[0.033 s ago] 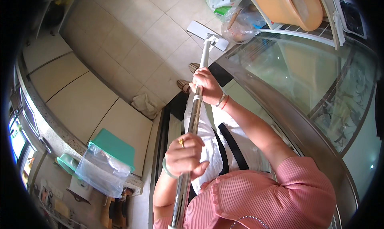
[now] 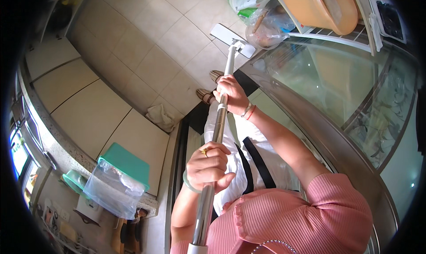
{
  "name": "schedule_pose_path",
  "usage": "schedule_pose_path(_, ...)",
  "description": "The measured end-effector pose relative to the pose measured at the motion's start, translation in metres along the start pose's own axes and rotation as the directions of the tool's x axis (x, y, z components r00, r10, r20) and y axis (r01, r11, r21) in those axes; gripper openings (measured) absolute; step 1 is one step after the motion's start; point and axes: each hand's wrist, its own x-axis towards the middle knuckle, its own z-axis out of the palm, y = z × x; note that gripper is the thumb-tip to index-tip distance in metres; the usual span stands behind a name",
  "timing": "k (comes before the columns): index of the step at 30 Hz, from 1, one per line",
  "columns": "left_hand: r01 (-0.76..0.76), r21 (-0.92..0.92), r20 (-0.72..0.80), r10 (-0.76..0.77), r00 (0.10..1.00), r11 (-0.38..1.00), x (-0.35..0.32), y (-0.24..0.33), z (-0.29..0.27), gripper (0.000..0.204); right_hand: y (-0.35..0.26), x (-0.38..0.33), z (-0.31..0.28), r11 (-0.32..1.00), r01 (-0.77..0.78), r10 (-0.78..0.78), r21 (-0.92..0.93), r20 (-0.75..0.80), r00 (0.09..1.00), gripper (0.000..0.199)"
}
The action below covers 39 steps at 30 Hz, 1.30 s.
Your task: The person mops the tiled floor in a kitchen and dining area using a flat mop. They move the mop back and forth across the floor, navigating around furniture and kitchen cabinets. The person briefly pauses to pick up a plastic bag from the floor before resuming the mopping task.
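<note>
A flat mop with a silver pole (image 2: pixel 218 132) runs from below my chest out over the tiles. My left hand (image 2: pixel 208 166), with a gold ring, is wrapped round the pole's upper part. Farther down, my right hand (image 2: pixel 231 94) grips it at the white lower section, just past a white collar. The white rectangular mop head (image 2: pixel 224 33) lies tilted across the floor, beyond my feet and close to some plastic bags (image 2: pixel 264 29).
Cream cabinets (image 2: pixel 88 109) and a speckled counter bound the left; a teal bin (image 2: pixel 126 163) hangs there. A crumpled cloth (image 2: pixel 160 117) lies at the cabinet's foot. On the right stands a glass sliding door (image 2: pixel 328 81). An orange basin (image 2: pixel 319 7) sits on a rack, far right.
The mop head and lower pole have shifted slightly to the right. Both hands have moved a little rightward with the pole, still gripping it.
</note>
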Motion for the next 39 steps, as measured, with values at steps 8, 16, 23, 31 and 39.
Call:
schedule_pose_path(8,0.101,0.002,-0.17,-0.099,0.98,0.995,-0.038,0.014,-0.003,0.034,-0.004,-0.014,0.032,0.995,-0.075,0.081,0.071,-0.073,0.994,0.019)
schedule_pose_path(16,0.14,0.196,0.123,-0.166,0.978,0.971,-0.046,0.074,-0.041,0.031,-0.011,-0.026,0.112,0.972,-0.099,0.099,0.213,0.013,0.995,0.023)
schedule_pose_path(23,0.184,0.136,-0.223,-0.151,0.963,0.973,-0.102,0.086,-0.068,0.028,-0.069,-0.012,0.119,0.965,0.073,-0.136,0.251,0.242,0.961,0.026)
schedule_pose_path(31,0.013,0.281,-0.404,0.106,0.909,0.96,-0.111,0.12,-0.053,0.036,-0.115,-0.007,0.095,0.98,0.15,-0.189,0.131,0.366,0.911,0.022)
schedule_pose_path(39,-0.036,0.253,-0.507,0.164,0.846,0.967,-0.098,0.11,-0.036,0.022,-0.089,0.02,0.063,0.948,0.31,-0.312,0.068,0.376,0.873,0.015)
